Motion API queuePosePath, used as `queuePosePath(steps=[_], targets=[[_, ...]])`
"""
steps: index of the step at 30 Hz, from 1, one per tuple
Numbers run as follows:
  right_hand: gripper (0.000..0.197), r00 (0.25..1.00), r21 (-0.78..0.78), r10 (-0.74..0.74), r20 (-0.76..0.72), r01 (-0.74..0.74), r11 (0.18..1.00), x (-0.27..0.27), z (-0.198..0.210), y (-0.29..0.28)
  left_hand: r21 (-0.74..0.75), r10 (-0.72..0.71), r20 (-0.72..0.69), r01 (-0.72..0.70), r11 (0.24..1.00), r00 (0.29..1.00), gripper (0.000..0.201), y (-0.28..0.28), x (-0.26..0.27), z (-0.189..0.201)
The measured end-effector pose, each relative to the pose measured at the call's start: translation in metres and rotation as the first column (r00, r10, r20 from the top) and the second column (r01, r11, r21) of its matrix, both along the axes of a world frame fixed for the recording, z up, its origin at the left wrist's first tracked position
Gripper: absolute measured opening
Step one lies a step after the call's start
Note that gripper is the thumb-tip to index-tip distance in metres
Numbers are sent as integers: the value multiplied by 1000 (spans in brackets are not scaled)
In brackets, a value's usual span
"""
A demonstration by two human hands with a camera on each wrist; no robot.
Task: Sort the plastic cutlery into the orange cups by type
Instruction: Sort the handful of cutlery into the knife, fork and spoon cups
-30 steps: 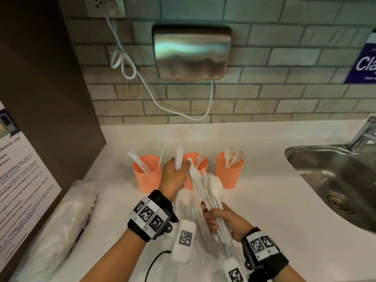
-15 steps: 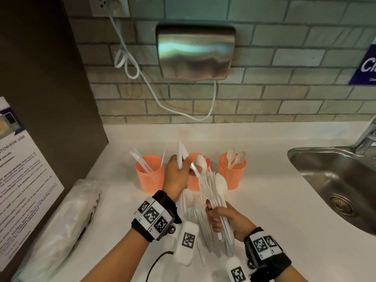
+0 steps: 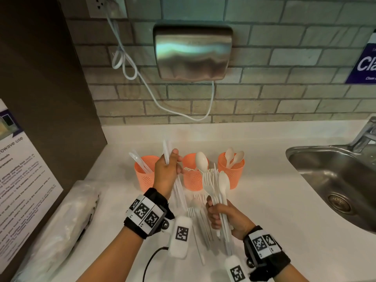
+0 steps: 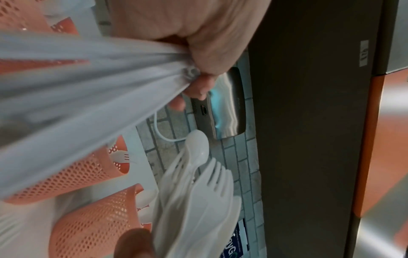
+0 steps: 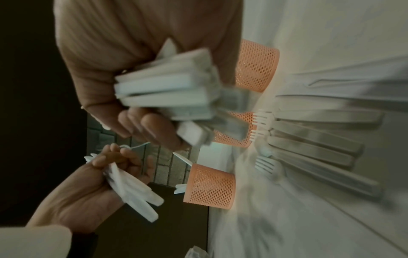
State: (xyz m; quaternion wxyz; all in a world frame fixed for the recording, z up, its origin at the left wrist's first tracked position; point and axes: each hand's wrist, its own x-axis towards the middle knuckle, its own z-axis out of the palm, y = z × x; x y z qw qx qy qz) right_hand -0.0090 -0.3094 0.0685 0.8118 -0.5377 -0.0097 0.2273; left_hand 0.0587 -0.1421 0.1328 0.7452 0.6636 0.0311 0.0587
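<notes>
Nearest to the person, the right hand [image 3: 227,217] has its fingers curled tight around a mixed bundle of forks and spoons [image 3: 215,185], gripped by the handles so that the heads stand up and fan out in front of the middle orange cup [image 3: 192,177]. Just left of this hand, loose forks [image 3: 198,216] lie flat on the white counter [image 3: 274,210], in front of the middle cup. A little farther, the left hand [image 3: 165,175] is closed around a few white knives [image 3: 166,152], held nearly upright between the left orange cup [image 3: 145,174] and the middle cup. The left cup has knives leaning in it, the middle cup has at least one fork, and the right orange cup [image 3: 232,171], on the other side of the middle cup, has spoons [image 3: 234,157]. The three cups stand in one row. Behind the middle cup, on the brick wall, hangs a steel hand dryer [image 3: 193,51], and far to the right of the cups is a steel sink [image 3: 335,180].
</notes>
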Motion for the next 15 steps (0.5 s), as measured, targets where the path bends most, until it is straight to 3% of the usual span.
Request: queuePosePath(steps=[2,5,10,15], targets=[[23,999,-16,-31,11,32,999,0,0,1,-57,-82,-24,80,995,996,25,-1,-7,1],[17,990,-81,-115,82,121,989,0,0,4,60,-168,-5,168,984,986,9,-6,-18,6],[17,975,-154,-141,170,167,974,-2,1,9,156,-177,41,169,973,983,22,-14,-17,15],[19,983,-170,-76,165,104,980,-7,6,7,243,-225,65,204,949,972,20,-17,-14,21]])
